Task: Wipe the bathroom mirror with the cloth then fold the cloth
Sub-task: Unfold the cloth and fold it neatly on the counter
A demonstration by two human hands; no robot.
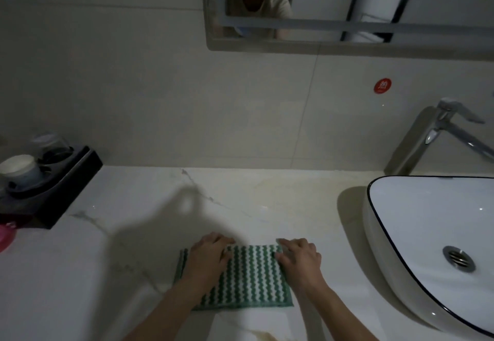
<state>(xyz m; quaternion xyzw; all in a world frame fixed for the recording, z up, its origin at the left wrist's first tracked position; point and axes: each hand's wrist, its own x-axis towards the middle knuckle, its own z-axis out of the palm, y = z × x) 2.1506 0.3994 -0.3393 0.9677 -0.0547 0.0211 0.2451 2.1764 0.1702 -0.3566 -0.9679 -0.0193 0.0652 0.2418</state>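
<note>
Basin [417, 223] (right) beside cloth [251, 276]

A green-and-white zigzag-striped cloth [250, 276] lies flat on the pale marble counter, folded into a neat rectangle with a solid green edge. Above it on the tiled wall hangs the frame-edged bathroom mirror [347, 6].

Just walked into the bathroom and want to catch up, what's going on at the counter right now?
A person is working a green and white striped cloth that lies flat on the marble counter, beside the white basin. The left hand rests on its left part and the right hand on its right edge, fingers at the far corners. It looks like folding, below the mirror.
</note>
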